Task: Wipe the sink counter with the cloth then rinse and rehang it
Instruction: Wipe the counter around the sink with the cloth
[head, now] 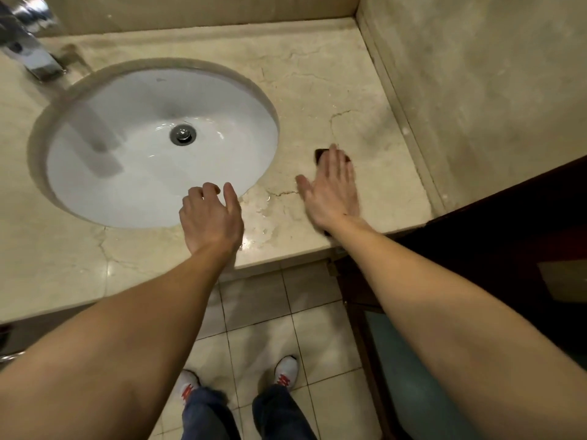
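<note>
Counter (317, 90): beige marble, polished, cracked, wet patch.
Sink (222, 100): white glazed ceramic.
Tap (31, 49): shiny chrome.
Floor (254, 315): glossy tiles.

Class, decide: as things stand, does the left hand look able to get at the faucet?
Probably yes: the left hand hovers empty at the near rim of the sink, and nothing stands between it and the faucet.
</note>
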